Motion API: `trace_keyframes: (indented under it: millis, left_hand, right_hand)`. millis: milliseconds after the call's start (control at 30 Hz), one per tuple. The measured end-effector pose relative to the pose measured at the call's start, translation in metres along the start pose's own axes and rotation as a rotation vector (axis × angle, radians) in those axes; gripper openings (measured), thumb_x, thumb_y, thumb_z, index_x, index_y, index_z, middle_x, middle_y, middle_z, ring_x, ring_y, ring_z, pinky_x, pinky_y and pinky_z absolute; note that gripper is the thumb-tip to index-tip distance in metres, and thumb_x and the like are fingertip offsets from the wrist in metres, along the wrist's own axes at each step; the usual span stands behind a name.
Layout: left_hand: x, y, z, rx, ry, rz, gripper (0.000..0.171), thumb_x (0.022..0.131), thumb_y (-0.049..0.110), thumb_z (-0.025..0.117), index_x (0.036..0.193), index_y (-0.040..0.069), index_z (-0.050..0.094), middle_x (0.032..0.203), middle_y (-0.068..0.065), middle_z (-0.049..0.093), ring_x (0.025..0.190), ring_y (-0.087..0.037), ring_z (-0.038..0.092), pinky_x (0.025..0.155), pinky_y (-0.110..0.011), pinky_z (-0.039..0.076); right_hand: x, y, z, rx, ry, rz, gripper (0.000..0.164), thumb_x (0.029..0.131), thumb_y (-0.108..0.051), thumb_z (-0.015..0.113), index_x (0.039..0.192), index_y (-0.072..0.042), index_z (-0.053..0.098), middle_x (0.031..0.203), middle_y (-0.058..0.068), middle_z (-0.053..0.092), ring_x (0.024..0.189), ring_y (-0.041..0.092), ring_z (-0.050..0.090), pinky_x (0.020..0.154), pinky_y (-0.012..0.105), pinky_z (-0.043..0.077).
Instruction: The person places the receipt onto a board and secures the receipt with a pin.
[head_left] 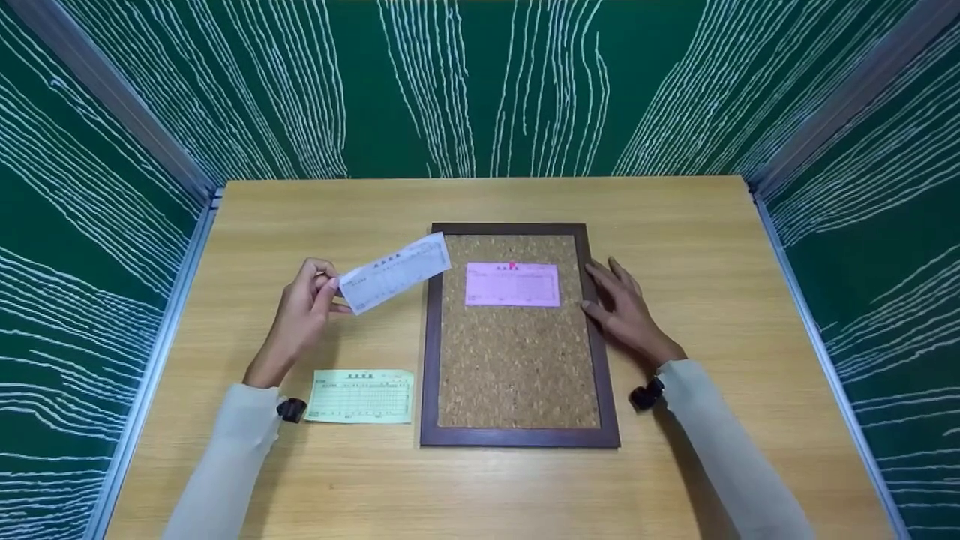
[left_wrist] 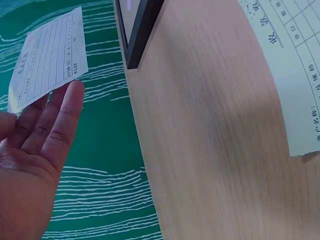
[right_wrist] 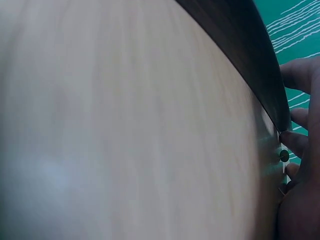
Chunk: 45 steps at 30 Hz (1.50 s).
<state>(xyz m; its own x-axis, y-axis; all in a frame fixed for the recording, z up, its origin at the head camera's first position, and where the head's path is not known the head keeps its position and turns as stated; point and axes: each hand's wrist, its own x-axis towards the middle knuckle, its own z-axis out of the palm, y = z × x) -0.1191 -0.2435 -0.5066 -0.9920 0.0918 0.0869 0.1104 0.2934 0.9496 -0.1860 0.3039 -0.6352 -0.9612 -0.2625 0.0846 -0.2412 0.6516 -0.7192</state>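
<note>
Paper slip [head_left: 395, 274], white and printed, is held above a wooden table [head_left: 525, 495] in a person's left-hand grip [head_left: 300, 315], pinched at its left end between thumb and fingers. The sheet slants up to the right, its far end appearing in the head view over the left side of a dark brown frame [head_left: 517, 436] around a corkboard [head_left: 517, 367]. At the frame's right edge rests the right-hand grip [head_left: 628, 315], its fingers extended and its thumb touching the border. Pinned to the upper half of the cork is a pink slip [head_left: 512, 291], with a small red pin [head_left: 512, 265] at its top edge. Near the left side of the board, a light green slip [head_left: 361, 397] with a printed grid lies on the table. Pale grey sleeves [head_left: 232, 450] cover both forearms. Green walls [head_left: 367, 82] streaked with wavy white lines enclose the scene.
</note>
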Motion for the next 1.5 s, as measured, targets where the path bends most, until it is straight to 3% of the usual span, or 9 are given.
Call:
trace_keyframes:
  millis: [133, 367, 733, 967, 1033, 1267, 1500]
  left_hand:
    - [0.001, 0.004, 0.001, 0.025, -0.012, 0.017, 0.009, 0.116, -0.004, 0.042, 0.123, -0.004, 0.047, 0.128, -0.031, 0.073, 0.111, -0.045, 0.075, 0.087, -0.044, 0.067]
    - [0.002, 0.007, 0.004, 0.054, -0.03, 0.074, 0.007, 0.115, -0.005, 0.044, 0.12, -0.005, 0.048, 0.123, -0.031, 0.075, 0.106, -0.045, 0.076, 0.08, -0.027, 0.065]
    - [0.002, 0.011, 0.008, 0.086, -0.064, 0.102, 0.007, 0.116, -0.002, 0.044, 0.121, -0.003, 0.049, 0.13, -0.029, 0.074, 0.11, -0.044, 0.076, 0.082, -0.029, 0.066]
    - [0.002, 0.015, 0.011, 0.097, -0.085, 0.109, 0.009, 0.116, -0.003, 0.044, 0.123, -0.003, 0.05, 0.131, -0.027, 0.074, 0.113, -0.042, 0.076, 0.085, -0.04, 0.067]
    - [0.002, 0.017, 0.013, 0.097, -0.093, 0.114, 0.009, 0.115, -0.004, 0.044, 0.123, -0.003, 0.049, 0.131, -0.027, 0.074, 0.114, -0.042, 0.075, 0.085, -0.037, 0.067]
    - [0.003, 0.021, 0.017, 0.11, -0.106, 0.13, 0.008, 0.115, -0.004, 0.045, 0.122, -0.002, 0.049, 0.132, -0.027, 0.074, 0.115, -0.043, 0.075, 0.086, -0.047, 0.067]
    - [0.004, 0.025, 0.023, 0.11, -0.104, 0.16, 0.005, 0.115, -0.005, 0.046, 0.118, -0.003, 0.049, 0.121, -0.027, 0.075, 0.106, -0.042, 0.077, 0.082, -0.032, 0.066]
  right_hand:
    - [0.0, -0.002, -0.001, 0.003, -0.004, 0.011, 0.072, 0.105, -0.027, 0.074, 0.169, -0.012, 0.044, 0.181, 0.018, 0.024, 0.167, 0.048, 0.009, 0.126, 0.079, 0.014]
    - [0.0, -0.003, -0.003, 0.026, -0.018, 0.022, 0.072, 0.106, -0.026, 0.072, 0.17, -0.011, 0.043, 0.181, 0.019, 0.023, 0.168, 0.048, 0.007, 0.127, 0.079, 0.012]
    - [-0.001, -0.01, -0.009, 0.045, -0.068, 0.058, 0.069, 0.109, -0.027, 0.068, 0.17, -0.009, 0.041, 0.181, 0.018, 0.025, 0.169, 0.044, 0.002, 0.128, 0.078, 0.008]
    - [0.0, -0.018, -0.015, 0.107, -0.056, 0.049, 0.063, 0.111, -0.023, 0.067, 0.166, -0.003, 0.046, 0.178, 0.022, 0.031, 0.17, 0.043, 0.005, 0.132, 0.072, 0.008]
    - [0.001, -0.022, -0.016, 0.118, -0.053, 0.039, 0.062, 0.11, -0.022, 0.067, 0.165, -0.002, 0.047, 0.177, 0.023, 0.031, 0.17, 0.043, 0.005, 0.132, 0.07, 0.007]
    - [-0.001, -0.038, -0.016, 0.143, -0.065, -0.015, 0.06, 0.108, -0.016, 0.07, 0.163, -0.001, 0.05, 0.177, 0.022, 0.032, 0.17, 0.041, 0.005, 0.132, 0.071, 0.007]
    - [-0.001, -0.048, -0.012, 0.124, -0.055, -0.094, 0.056, 0.106, -0.012, 0.069, 0.158, 0.004, 0.053, 0.173, 0.027, 0.038, 0.168, 0.047, 0.014, 0.132, 0.071, 0.01]
